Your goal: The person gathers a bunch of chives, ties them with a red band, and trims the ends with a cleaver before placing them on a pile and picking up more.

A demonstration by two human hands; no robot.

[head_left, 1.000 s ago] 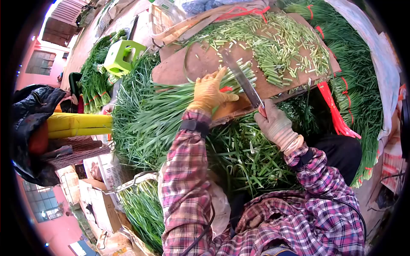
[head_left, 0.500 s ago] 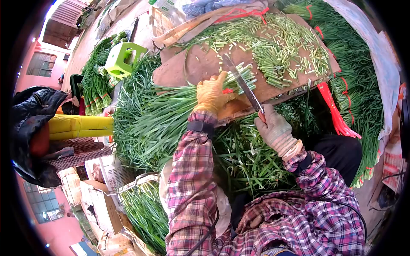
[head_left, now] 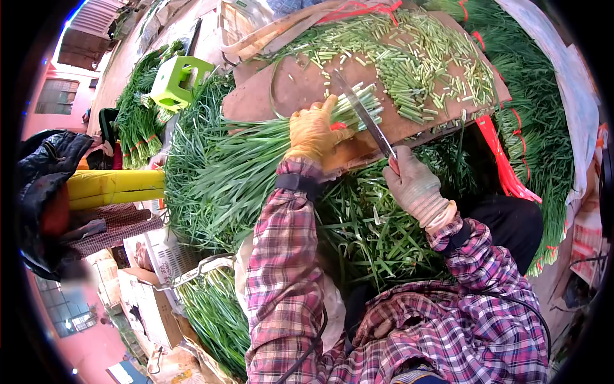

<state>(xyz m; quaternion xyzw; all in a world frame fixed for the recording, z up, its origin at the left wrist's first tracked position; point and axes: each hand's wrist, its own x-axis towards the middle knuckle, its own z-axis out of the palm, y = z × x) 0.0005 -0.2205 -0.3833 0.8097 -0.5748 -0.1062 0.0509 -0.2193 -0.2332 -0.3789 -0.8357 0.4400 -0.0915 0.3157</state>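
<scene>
My left hand (head_left: 313,131), in an orange-yellow glove, is closed over a bunch of garlic chives (head_left: 256,142) and presses it on the brown board (head_left: 256,101). A bit of red band shows beside its fingers. My right hand (head_left: 414,182), in a grey-white knitted glove, grips the handle of a knife (head_left: 369,120). Its long blade lies slantwise across the pale stem ends, just right of my left fingers. Loose cut stem pieces (head_left: 409,77) cover the board's far and right parts.
Banded green bunches (head_left: 543,115) are stacked along the right, beside hanging red ties (head_left: 502,163). Loose leaves (head_left: 377,230) lie below the board. A green stool (head_left: 181,82) stands at the back left, and a dark padded jacket (head_left: 54,160) shows at far left.
The whole view has shifted slightly, so the board and both hands appear a little higher. Both grips stay the same, and the blade still crosses the stem ends.
</scene>
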